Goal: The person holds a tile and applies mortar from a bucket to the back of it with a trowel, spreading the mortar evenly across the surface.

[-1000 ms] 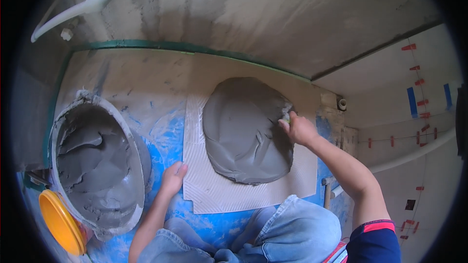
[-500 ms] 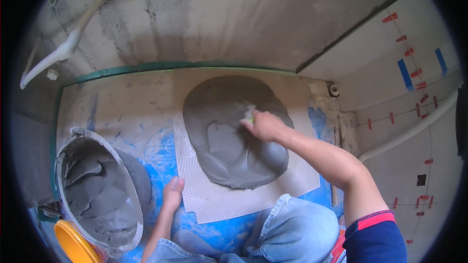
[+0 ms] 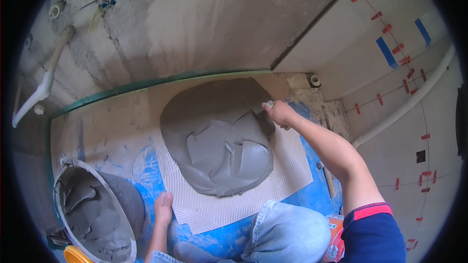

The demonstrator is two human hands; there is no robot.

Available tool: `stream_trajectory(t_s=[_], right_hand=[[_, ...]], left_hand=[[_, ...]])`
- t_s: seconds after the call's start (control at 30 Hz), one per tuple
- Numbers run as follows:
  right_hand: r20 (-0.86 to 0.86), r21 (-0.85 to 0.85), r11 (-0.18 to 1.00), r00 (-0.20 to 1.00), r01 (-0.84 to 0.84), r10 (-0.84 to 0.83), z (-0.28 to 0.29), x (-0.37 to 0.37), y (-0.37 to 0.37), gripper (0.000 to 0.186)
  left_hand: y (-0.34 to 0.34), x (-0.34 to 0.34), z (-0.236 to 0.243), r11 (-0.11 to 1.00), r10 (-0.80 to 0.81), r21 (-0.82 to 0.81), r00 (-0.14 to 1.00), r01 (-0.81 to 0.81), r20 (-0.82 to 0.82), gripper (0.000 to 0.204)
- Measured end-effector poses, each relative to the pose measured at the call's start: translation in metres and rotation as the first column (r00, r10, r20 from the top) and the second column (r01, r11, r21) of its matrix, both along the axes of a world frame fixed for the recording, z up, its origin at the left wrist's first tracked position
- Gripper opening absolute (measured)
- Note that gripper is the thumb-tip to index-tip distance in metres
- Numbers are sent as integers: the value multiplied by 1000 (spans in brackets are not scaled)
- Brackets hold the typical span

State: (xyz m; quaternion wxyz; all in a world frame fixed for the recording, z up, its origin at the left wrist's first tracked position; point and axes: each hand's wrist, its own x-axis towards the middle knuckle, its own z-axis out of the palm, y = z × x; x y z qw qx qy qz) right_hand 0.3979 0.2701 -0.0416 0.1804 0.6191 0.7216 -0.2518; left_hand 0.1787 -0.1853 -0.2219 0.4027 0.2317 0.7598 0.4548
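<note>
A thick round spread of grey mortar (image 3: 209, 141) covers much of the ribbed back of a large pale tile (image 3: 195, 216), which lies on the floor. My right hand (image 3: 280, 113) is closed around the yellow-green handle of a trowel (image 3: 263, 122) at the mortar's right edge. The blade is smeared grey and hard to make out against the mortar. My left hand (image 3: 163, 208) rests beside the tile's left edge, fingers pointing forward and nothing visible in them.
At the left stands a bucket (image 3: 118, 192) of grey mortar, with an orange-yellow round rim (image 3: 77, 254) in front. A wooden-handled tool (image 3: 328, 180) lies right of the tile. A white pipe (image 3: 409, 104) runs along the right wall; a pipe opening (image 3: 315, 81) is in the far corner.
My right hand has drawn the trowel to the mortar's right edge, and the mortar surface shows new ridges. My left hand remains by the tile's left edge. The view has shifted.
</note>
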Motion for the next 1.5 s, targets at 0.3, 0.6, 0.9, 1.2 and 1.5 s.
stream_trajectory(t_s=[0.3, 0.6, 0.9, 1.2, 1.5], right_hand=[[92, 198, 894, 916, -401, 390, -8, 57, -12, 62], [-267, -424, 906, 954, 10, -135, 3, 47, -42, 66], [-289, 93, 971, 939, 219, -184, -48, 76, 46, 67], [-185, 216, 943, 959, 254, -216, -76, 84, 81, 71], [-383, 324, 909, 915, 263, -128, -75, 132, 55, 55]], left_hand=[[-8, -6, -3, 1000, 0, -8, 1000, 0, 1, 44], [-15, -6, -10, 995, 92, 38, 990, -97, 109, 42], [-9, -4, -5, 995, 83, 35, 981, -90, 174, 42], [-4, -1, 4, 997, 71, 5, 985, -73, 160, 40], [-7, -2, -10, 997, 76, -18, 990, -75, 119, 42]])
